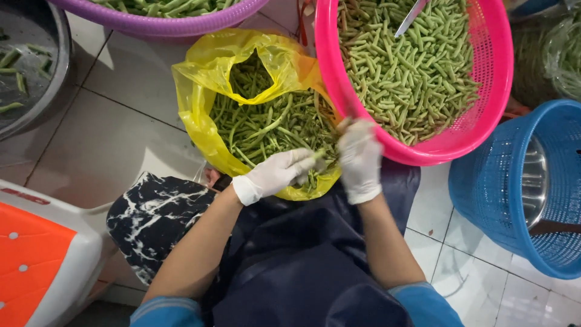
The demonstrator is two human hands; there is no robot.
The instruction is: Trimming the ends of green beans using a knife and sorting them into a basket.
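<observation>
Head view: I see the left hand (275, 174) in a white glove pinching a green bean (317, 156) over the yellow bag (195, 91) full of beans. The right hand (359, 158) is blurry beside it, touching the pink basket (493, 72), and I cannot tell its grip.

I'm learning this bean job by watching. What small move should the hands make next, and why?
Probably carry the bean pinched in the left hand to the pink basket: the right hand already hovers at its rim, and cut pieces lie there, whole beans in the yellow bag.
</observation>
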